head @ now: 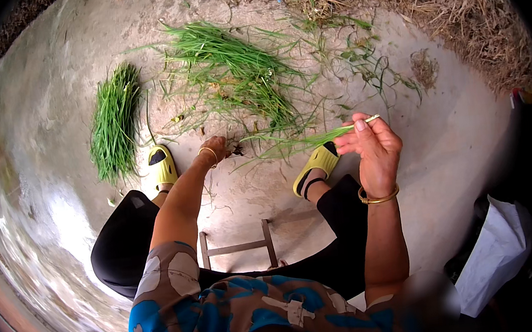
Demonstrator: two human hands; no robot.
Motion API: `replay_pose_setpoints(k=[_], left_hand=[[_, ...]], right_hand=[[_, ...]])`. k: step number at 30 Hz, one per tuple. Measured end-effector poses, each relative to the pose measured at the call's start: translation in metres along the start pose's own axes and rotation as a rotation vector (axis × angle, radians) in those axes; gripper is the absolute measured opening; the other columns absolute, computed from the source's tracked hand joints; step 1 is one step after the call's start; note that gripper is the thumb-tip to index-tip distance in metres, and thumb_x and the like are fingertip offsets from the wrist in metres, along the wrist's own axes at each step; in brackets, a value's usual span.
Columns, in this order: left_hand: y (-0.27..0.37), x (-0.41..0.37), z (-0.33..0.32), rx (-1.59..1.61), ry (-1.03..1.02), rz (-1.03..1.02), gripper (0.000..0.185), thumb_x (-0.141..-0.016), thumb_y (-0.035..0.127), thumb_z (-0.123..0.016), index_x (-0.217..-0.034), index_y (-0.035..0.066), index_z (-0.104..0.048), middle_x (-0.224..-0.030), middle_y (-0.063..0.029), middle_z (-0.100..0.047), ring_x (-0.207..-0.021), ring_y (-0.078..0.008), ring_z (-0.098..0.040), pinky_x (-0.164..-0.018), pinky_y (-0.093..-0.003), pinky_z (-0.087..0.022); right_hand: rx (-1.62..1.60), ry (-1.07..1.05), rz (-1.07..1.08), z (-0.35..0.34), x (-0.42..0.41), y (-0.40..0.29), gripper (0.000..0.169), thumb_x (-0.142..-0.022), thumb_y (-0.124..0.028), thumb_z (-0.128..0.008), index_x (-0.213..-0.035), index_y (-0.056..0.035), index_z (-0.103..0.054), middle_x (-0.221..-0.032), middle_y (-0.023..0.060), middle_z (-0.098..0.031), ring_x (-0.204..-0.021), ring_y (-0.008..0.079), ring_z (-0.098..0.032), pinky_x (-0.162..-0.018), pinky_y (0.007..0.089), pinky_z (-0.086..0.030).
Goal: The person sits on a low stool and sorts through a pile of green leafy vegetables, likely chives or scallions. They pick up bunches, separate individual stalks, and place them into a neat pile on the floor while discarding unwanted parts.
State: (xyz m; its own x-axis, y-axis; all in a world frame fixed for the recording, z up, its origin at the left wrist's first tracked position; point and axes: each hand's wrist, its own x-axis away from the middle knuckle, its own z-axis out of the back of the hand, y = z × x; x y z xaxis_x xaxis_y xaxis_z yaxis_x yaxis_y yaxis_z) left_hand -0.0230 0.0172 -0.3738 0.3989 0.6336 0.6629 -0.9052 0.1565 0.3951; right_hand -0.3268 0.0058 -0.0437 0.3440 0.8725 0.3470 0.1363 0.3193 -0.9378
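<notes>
My right hand [374,142] is raised above the right slipper and pinches a thin bunch of green stalks [314,137], likely garlic chives. Their pale cut-looking ends [374,118] stick out past my thumb, and the leaf tips trail left. Low over the concrete, my left hand [216,147] is beside a dark clump of roots or debris [236,148]; its fingertips are hidden, so a grip cannot be made out. Beyond it lies a loose, tangled heap of green stalks [230,55] with yellowed leaves. A neater bundle of stalks [116,118] rests to the left.
Yellow slippers [163,166] are on my feet, either side of my left hand. Stray weeds [372,67] are scattered at the right, near a bank of dry straw [453,5]. A stool frame [236,249] shows beneath me. A white sack or sheet [491,254] is at lower right.
</notes>
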Motion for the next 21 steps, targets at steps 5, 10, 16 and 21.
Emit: replay_pose_setpoints(k=[5, 10, 16, 21], left_hand=[[0.053, -0.028, 0.068, -0.268, 0.003, -0.046, 0.023, -0.082, 0.017, -0.048, -0.102, 0.008, -0.055, -0.105, -0.0180, -0.054, -0.094, -0.0366, -0.056, -0.078, -0.0442, -0.047], [0.104, -0.058, 0.033, -0.176, 0.206, -0.478, 0.030, -0.078, 0.008, -0.050, -0.107, 0.009, -0.056, -0.106, -0.0135, -0.053, -0.097, -0.0319, -0.052, -0.082, -0.0384, -0.045], [0.187, -0.060, 0.067, 0.985, -0.079, -0.536, 0.013, -0.082, 0.010, -0.059, -0.091, 0.002, -0.064, -0.088, -0.0082, -0.064, -0.078, -0.0174, -0.059, -0.071, -0.0271, -0.047], [0.227, 0.024, 0.149, 1.283, -0.349, -0.885, 0.015, -0.085, 0.008, -0.059, -0.096, -0.002, -0.064, -0.084, -0.0052, -0.065, -0.078, -0.0090, -0.058, -0.072, -0.0237, -0.048]], right_hand=[[0.254, -0.003, 0.048, 0.008, 0.006, -0.001, 0.013, -0.087, -0.008, -0.055, -0.089, 0.0048, -0.059, -0.068, 0.0034, -0.057, -0.055, 0.0069, -0.054, -0.049, 0.0189, -0.043], [0.334, -0.049, 0.051, 0.014, 0.014, -0.005, 0.010, -0.086, -0.006, -0.055, -0.087, 0.0030, -0.060, -0.067, 0.0006, -0.056, -0.053, 0.0044, -0.050, -0.048, 0.0181, -0.041], [0.262, 0.002, -0.014, 0.029, 0.005, 0.003, 0.010, -0.087, -0.006, -0.055, -0.087, 0.0031, -0.060, -0.068, 0.0016, -0.057, -0.054, 0.0052, -0.053, -0.048, 0.0181, -0.042], [0.136, -0.006, -0.024, 0.026, 0.002, 0.004, 0.012, -0.087, -0.007, -0.055, -0.088, 0.0039, -0.059, -0.067, 0.0031, -0.057, -0.053, 0.0065, -0.055, -0.046, 0.0188, -0.044]])
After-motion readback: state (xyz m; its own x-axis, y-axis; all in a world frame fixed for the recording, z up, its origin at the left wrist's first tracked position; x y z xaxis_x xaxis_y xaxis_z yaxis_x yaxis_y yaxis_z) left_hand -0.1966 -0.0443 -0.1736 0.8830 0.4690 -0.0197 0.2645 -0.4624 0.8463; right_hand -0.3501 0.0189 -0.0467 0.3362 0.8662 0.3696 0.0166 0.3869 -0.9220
